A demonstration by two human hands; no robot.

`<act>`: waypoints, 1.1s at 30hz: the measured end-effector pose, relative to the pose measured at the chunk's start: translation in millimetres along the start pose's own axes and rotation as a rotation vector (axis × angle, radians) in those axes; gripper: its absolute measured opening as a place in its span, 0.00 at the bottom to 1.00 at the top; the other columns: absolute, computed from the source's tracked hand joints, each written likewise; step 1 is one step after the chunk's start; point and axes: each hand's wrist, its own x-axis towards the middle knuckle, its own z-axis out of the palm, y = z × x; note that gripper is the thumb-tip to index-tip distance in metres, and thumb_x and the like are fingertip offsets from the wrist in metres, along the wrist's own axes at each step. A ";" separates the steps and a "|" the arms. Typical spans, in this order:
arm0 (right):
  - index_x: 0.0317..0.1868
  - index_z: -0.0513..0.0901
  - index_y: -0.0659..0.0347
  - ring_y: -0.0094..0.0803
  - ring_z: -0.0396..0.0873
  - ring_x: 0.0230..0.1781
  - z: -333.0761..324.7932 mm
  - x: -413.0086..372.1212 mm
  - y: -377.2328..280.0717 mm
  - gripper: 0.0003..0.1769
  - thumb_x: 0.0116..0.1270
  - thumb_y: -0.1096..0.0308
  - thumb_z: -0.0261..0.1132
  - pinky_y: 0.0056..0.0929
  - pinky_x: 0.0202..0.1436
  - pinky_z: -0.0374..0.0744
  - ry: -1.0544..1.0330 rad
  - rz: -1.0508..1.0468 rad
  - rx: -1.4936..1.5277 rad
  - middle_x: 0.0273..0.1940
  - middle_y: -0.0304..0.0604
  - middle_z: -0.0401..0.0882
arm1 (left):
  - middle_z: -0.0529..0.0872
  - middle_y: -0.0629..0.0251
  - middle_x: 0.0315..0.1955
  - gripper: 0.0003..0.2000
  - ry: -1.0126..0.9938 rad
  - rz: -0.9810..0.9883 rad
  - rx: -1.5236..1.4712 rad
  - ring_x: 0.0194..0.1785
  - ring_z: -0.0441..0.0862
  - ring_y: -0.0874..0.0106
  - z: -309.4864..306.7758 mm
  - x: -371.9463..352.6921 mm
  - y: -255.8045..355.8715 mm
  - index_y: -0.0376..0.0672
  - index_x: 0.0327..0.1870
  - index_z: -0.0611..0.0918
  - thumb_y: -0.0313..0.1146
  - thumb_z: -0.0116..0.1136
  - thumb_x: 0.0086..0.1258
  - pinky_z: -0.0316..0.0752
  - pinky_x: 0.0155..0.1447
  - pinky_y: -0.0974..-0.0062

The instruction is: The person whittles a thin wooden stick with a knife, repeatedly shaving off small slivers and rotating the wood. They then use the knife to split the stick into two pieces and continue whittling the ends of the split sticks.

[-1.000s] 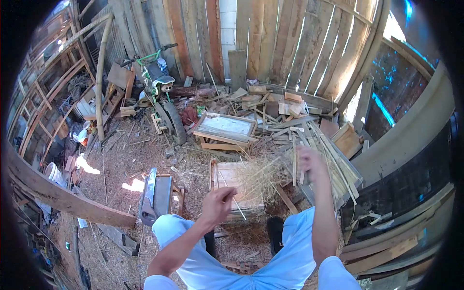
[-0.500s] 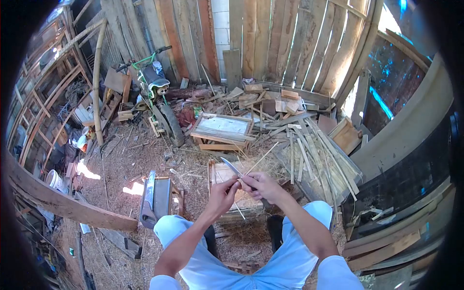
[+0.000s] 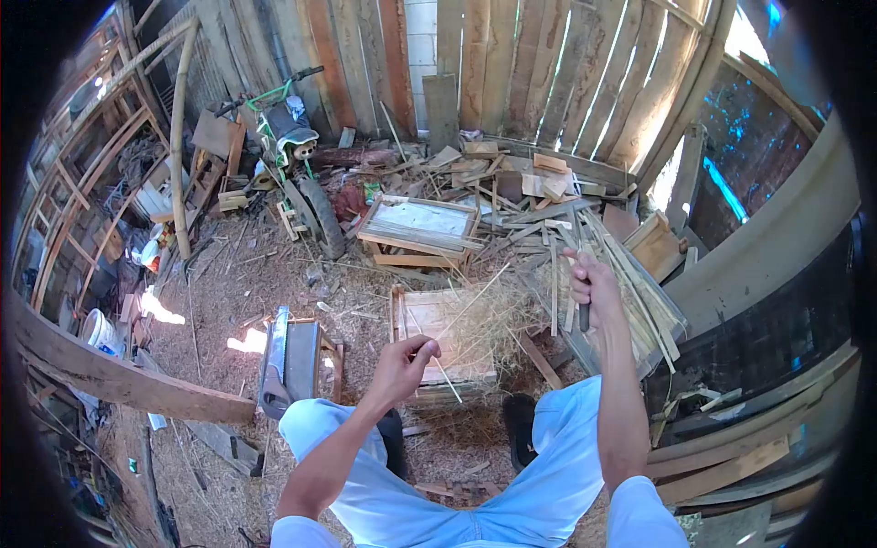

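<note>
My left hand [image 3: 406, 365] is closed, thumb and fingers pinched on a thin wooden stick [image 3: 475, 297] that slants up to the right. A second thin strip [image 3: 446, 376] crosses near the fingertips. Off to the right, my right hand [image 3: 596, 290] is raised, wrapped round the dark handle of a knife [image 3: 584, 317]; its blade points away from me over the wood pile. Below the hands, between my knees, stands a low wooden box-like stand [image 3: 425, 315], with a heap of fine shavings [image 3: 498, 324] along its right side.
A handsaw [image 3: 276, 356] lies on a small dark-topped stool [image 3: 303, 361] to my left. Long strips of wood [image 3: 630, 283] are piled at the right. Further off stand a framed panel [image 3: 420, 224] and a small green motorbike [image 3: 297, 155]. A plank [image 3: 137, 374] juts in from the left.
My right hand has moved away from the left, up and to the right, with the knife. My left hand has shifted slightly left and still holds the stick.
</note>
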 end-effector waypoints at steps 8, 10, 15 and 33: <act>0.45 0.75 0.61 0.14 0.59 0.15 85.2 -49.0 87.9 0.11 0.74 0.62 0.54 0.13 0.15 0.56 -0.464 0.392 -0.300 0.24 0.30 0.68 | 0.72 0.72 0.19 0.12 -0.130 -0.051 -0.067 0.25 0.65 0.82 12.9 5.7 11.0 0.37 0.36 0.81 0.36 0.49 0.75 0.62 0.29 0.80; 0.40 0.75 0.61 0.13 0.60 0.16 87.5 -46.0 99.2 0.11 0.74 0.61 0.55 0.14 0.16 0.56 -0.550 0.452 -0.197 0.24 0.30 0.69 | 0.70 0.74 0.19 0.13 -0.117 0.000 -0.062 0.25 0.63 0.84 15.9 5.4 8.8 0.38 0.36 0.80 0.37 0.48 0.75 0.60 0.28 0.81; 0.38 0.76 0.62 0.13 0.60 0.16 84.2 -43.6 81.8 0.12 0.74 0.61 0.55 0.14 0.16 0.56 -0.528 0.461 -0.270 0.25 0.29 0.69 | 0.67 0.79 0.18 0.13 -0.126 0.016 -0.097 0.24 0.61 0.86 16.4 6.4 12.1 0.40 0.33 0.79 0.38 0.47 0.75 0.56 0.26 0.82; 0.60 0.71 0.62 0.13 0.55 0.14 44.4 -39.9 32.7 0.21 0.73 0.60 0.55 0.12 0.13 0.53 -0.266 0.322 -0.168 0.22 0.27 0.62 | 0.66 0.81 0.19 0.14 -0.262 -0.235 -0.375 0.21 0.56 0.87 5.8 5.7 -8.5 0.41 0.36 0.80 0.41 0.47 0.76 0.51 0.23 0.84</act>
